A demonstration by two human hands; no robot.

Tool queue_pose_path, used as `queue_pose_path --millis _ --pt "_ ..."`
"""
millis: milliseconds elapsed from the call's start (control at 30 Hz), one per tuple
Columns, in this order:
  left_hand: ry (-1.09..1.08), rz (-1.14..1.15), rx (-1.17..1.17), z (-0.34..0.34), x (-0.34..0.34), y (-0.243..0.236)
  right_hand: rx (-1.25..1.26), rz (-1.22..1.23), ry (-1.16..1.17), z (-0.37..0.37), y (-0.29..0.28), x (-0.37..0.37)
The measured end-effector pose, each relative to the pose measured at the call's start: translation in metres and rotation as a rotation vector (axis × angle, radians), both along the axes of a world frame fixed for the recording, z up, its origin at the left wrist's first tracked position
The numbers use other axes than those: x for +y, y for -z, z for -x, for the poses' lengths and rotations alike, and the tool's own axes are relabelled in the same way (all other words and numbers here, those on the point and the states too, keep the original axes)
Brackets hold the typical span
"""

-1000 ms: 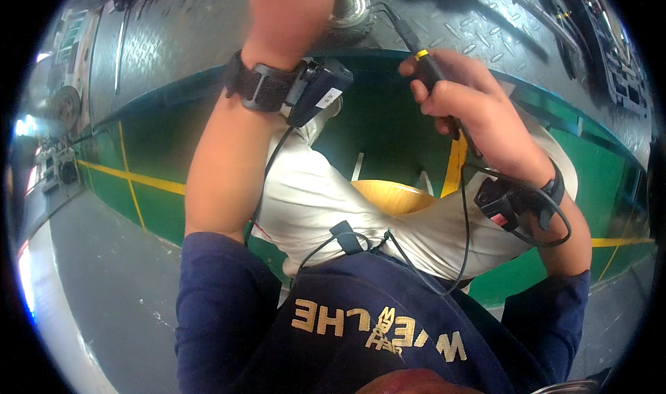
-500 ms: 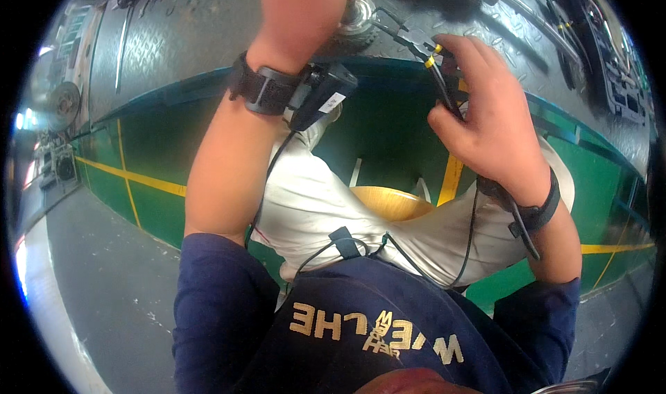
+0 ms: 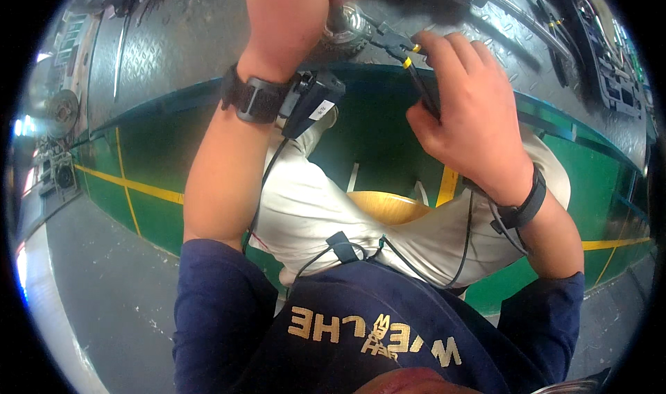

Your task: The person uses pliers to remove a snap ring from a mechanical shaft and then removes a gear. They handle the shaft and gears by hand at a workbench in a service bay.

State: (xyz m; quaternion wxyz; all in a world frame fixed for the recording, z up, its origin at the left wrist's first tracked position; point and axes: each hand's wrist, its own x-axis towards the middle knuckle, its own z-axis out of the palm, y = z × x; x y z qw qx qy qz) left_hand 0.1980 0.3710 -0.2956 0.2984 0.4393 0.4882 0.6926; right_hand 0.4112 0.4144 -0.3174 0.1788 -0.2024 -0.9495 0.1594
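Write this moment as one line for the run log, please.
left hand: over workbench, hold unclear | right hand: holding black-and-yellow pliers | pliers: tips by round metal part, contact unclear

Black pliers (image 3: 398, 50) slanted near round metal part (image 3: 345, 25).

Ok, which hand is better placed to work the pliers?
Likely the right hand: it holds the pliers, tips toward the round metal part; the left hand is away from them.
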Motion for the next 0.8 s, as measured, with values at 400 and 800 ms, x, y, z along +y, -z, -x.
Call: queue_pose_path --millis 400,800 --pt "-0.096 0.022 -0.011 -0.015 0.001 -0.011 0.069 0.362 -0.070 -0.003 -0.001 0.009" --pt "-0.163 -0.073 0.029 -0.010 0.006 0.001 -0.124 1.110 -0.065 0.001 -0.009 0.034"
